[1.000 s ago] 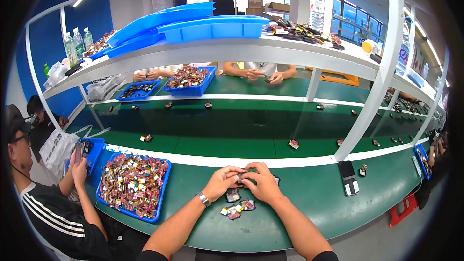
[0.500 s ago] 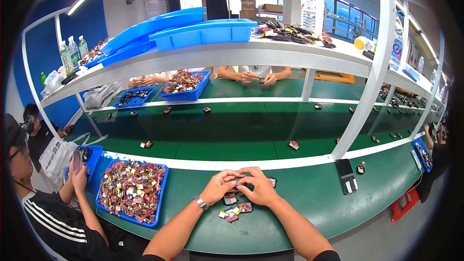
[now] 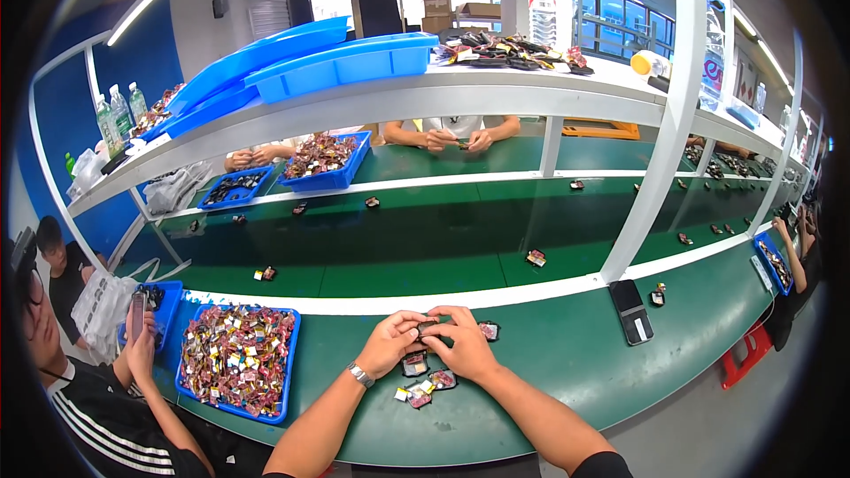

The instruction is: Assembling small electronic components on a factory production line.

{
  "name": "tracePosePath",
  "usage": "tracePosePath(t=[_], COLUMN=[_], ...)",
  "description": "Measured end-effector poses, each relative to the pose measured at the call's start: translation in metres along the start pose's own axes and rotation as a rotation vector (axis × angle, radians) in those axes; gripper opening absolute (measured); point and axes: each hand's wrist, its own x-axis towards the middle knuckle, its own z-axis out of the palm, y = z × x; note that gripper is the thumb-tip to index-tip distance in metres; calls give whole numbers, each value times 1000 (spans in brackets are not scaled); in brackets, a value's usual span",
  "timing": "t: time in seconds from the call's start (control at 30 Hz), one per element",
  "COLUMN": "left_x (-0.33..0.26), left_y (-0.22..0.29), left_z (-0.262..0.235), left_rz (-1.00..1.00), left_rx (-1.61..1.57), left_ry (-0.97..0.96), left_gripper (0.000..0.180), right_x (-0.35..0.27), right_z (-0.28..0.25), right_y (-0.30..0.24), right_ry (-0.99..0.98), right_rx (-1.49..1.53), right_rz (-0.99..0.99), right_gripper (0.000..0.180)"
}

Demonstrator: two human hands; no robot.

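A: Both hands meet at counter (image 3: 567, 363) centre, near edge. Left hand (image 3: 390, 343), watch on wrist, and right hand (image 3: 467, 343) are each curled closed round one small dark part (image 3: 428, 327), pinched between the fingertips. Part sits up off the surface, just above the loose pieces.

B: What's under them?

A: Small cluster of finished-looking pieces (image 3: 423, 382), reddish and dark, lying on the green counter right below the wrists. One more piece (image 3: 488, 330) just beside right hand. Blue tray (image 3: 235, 361) full of mixed bits to the left, near but apart.

B: Tips for doing it well?

A: My read: keep the part low over the counter so a slip drops it among the cluster, not off the edge. Grip w/ fingertips only, thumbs opposing, so the seam stays visible. Can't tell which way the part faces, too small.

B: Risks?

A: Elbows close to the pile; a sweep could scatter it. Person at far left holds a phone (image 3: 137, 305) near the tray, so reach across w/ care. Black device (image 3: 630, 310) to the right is well apart, no issue.
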Motion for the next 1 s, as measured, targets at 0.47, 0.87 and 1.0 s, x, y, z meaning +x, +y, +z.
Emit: tracePosePath(t=[0.47,0.87,1.0], left_x=[-1,-2,0], left_y=[2,-7,-6], left_z=[3,-2,-10], left_rz=[-18,67,79], left_rx=[6,-48,-75], left_ry=[17,43,-26], left_gripper=[22,19,19], right_x=[-4,3,-2], right_z=[8,7,5], right_y=[2,-13,-20], right_ry=[35,46,47], right_rx=[-11,20,-1], right_rz=[70,-22,-44], right_gripper=[14,18,21])
